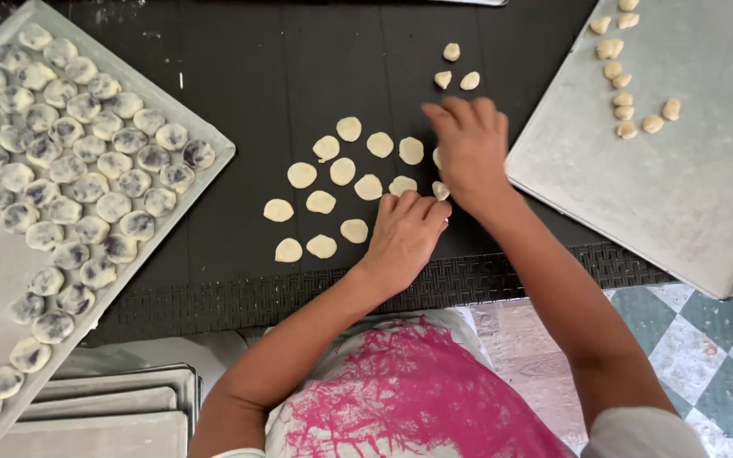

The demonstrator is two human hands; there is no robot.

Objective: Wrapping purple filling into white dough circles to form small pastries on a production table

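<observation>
Right hand (471, 153) hides dough discs (439, 189); filled tray (214, 136) cut off left.

This looks like a small bakery or pastry kitchen working in batches. A dark mat covers the desk (299, 51), and flat rounds of pale dough (343, 171) lie in rows just left of the left hand (406, 240), while a big metal tray (205, 140) further left is packed with filled, dark-flecked dough balls (86, 187). To the right of the right hand (471, 151) sits a second metal sheet (680, 187) with small dough pieces (623, 110), spare trays (120, 399) are stacked below the left forearm, and a checkered tile floor (706, 356) shows beside the desk.
</observation>
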